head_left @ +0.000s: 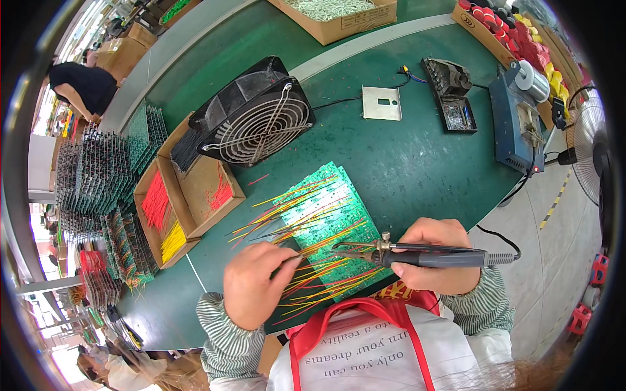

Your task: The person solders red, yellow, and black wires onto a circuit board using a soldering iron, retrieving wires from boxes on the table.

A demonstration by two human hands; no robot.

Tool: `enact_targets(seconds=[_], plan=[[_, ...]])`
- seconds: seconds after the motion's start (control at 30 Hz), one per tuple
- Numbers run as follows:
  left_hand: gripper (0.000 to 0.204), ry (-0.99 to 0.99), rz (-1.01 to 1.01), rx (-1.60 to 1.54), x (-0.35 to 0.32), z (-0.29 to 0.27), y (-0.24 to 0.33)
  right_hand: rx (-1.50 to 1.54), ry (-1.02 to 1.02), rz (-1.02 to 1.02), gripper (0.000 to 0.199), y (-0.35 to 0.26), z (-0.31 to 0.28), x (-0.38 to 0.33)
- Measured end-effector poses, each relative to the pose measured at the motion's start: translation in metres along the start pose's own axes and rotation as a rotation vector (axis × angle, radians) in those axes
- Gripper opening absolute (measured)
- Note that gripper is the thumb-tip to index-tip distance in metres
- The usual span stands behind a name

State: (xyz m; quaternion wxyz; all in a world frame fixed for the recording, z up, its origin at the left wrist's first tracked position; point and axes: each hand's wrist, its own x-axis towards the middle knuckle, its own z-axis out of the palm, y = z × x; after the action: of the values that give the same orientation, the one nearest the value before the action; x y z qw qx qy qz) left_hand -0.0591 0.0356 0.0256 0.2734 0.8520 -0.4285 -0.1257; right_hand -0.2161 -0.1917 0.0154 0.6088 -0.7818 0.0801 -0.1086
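A panel of green circuit boards (355, 215) lies on the bench in front of me, with rows of red, yellow and black wires (313, 287) sticking out over its left side. My right hand (443, 280) is closed around a soldering iron (450, 257) with a metal fitting near its front. The iron's tip is over the middle of the panel, among the wires; whether it touches a joint I cannot tell. At the panel's left edge my left hand (251, 283) pinches a thin, dark-looking wire between thumb and forefinger.
Beyond the boards stands a black fan (261, 124) with a wire guard. Left of it, a cardboard box (195, 225) holds cut wires, beside stacked circuit boards (98, 173). A blue soldering station (512, 124) with a solder reel sits far right. Another person (83, 88) bends at the far left.
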Motion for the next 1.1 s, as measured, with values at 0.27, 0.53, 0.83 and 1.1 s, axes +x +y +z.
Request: enact_targets(seconds=[0.27, 0.53, 0.83, 1.1], plan=[[0.012, -0.014, -0.052, 0.025, -0.006, 0.011, -0.007, 0.066, -0.033, 0.060, 0.016, 0.001, 0.010, 0.005], [0.012, -0.059, -0.100, 0.020, -0.004, 0.008, -0.006, 0.080, -0.069, 0.068, 0.017, 0.003, 0.014, 0.010], [0.012, -0.073, -0.095, 0.005, -0.002, 0.009, -0.008, 0.073, -0.058, 0.073, 0.017, 0.002, 0.011, 0.011], [0.013, -0.079, -0.097, 0.004, -0.004, 0.009, -0.008, 0.048, -0.026, 0.045, 0.017, 0.002, 0.004, 0.008]])
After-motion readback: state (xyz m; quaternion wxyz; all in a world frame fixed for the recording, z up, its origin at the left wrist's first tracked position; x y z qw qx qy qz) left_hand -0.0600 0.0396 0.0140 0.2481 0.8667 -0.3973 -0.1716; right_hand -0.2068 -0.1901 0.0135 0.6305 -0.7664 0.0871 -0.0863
